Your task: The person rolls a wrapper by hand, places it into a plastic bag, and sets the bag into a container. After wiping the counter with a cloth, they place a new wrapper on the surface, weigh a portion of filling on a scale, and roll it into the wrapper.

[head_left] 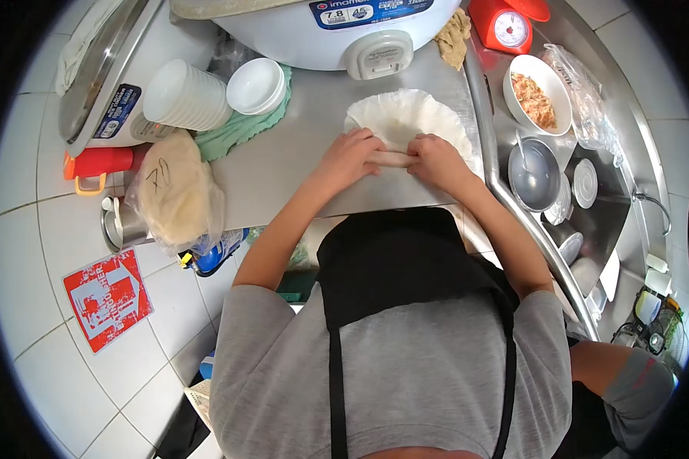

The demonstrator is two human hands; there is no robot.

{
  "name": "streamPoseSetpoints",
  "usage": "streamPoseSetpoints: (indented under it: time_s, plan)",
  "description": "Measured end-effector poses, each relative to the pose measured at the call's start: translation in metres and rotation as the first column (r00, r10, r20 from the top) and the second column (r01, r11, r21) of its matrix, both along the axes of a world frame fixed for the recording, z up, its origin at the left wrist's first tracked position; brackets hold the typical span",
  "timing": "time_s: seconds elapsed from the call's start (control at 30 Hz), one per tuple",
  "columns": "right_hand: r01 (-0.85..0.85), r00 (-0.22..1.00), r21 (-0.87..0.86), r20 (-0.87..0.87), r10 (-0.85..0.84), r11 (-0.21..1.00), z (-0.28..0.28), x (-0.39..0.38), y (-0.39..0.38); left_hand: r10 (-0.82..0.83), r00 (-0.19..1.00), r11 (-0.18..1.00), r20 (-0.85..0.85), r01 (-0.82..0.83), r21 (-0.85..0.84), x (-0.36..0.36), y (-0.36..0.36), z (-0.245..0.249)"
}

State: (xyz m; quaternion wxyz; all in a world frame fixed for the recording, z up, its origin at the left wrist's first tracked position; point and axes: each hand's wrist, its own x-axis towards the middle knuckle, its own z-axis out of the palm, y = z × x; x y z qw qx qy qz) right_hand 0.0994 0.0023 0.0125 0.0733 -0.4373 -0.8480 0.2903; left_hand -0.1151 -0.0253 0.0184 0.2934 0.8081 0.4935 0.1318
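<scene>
A thin, round, whitish wrapper sheet (409, 111) lies on the steel worktop in front of me, its far edge wavy. The near side of it forms a narrow roll (393, 158) crosswise between my hands. My left hand (351, 159) has its fingers curled over the roll's left end. At the other end my right hand (439, 162) grips it in the same way, fingers bent. Whatever is inside the roll is hidden.
Stacked white cups (187, 96) and white bowls (256, 86) on a green cloth (245, 131) stand left, beside bagged wrappers (172, 176). A large cooker (306, 38) is behind. Right are a bowl of filling (540, 96), a grey bowl (534, 176) and a red scale (505, 27). Another person's arm (601, 371) shows lower right.
</scene>
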Motion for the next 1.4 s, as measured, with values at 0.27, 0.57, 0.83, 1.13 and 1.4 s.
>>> streamPoseSetpoints:
  time_s: [0.27,0.57,0.83,1.13,1.4]
  plan:
    - [0.003,0.995,-0.002,-0.096,-0.003,1.0,0.001,-0.01,-0.003,0.497,0.834,0.867,0.237,-0.467,-0.175,-0.025,-0.022,-0.012]
    - [-0.007,0.988,0.038,-0.152,0.013,0.999,0.004,-0.018,-0.001,0.409,0.879,0.906,0.244,-0.424,0.009,-0.018,-0.029,-0.009]
    - [0.026,0.979,0.005,-0.201,-0.024,1.0,0.003,-0.019,-0.001,0.301,0.929,0.932,0.216,-0.334,0.14,-0.028,-0.023,-0.021]
    - [-0.078,0.98,0.002,-0.184,0.077,0.997,0.004,-0.026,-0.01,0.295,0.955,0.954,-0.023,-0.294,0.055,-0.037,-0.013,0.019]
    - [-0.042,0.978,0.075,-0.202,0.056,0.996,-0.002,-0.04,-0.019,0.036,0.994,0.964,0.105,-0.062,0.26,-0.01,0.049,-0.036]
